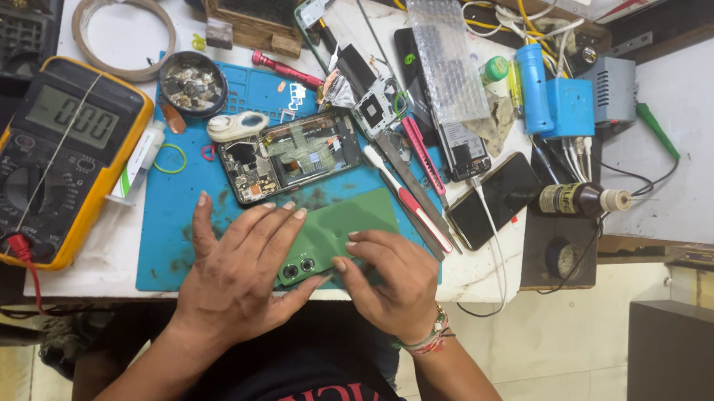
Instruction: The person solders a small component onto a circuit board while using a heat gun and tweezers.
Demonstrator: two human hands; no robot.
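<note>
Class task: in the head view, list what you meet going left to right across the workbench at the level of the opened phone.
Yellow multimeter → opened phone → red-handled tool → dark phone on a cable → brown bottle.
</note>
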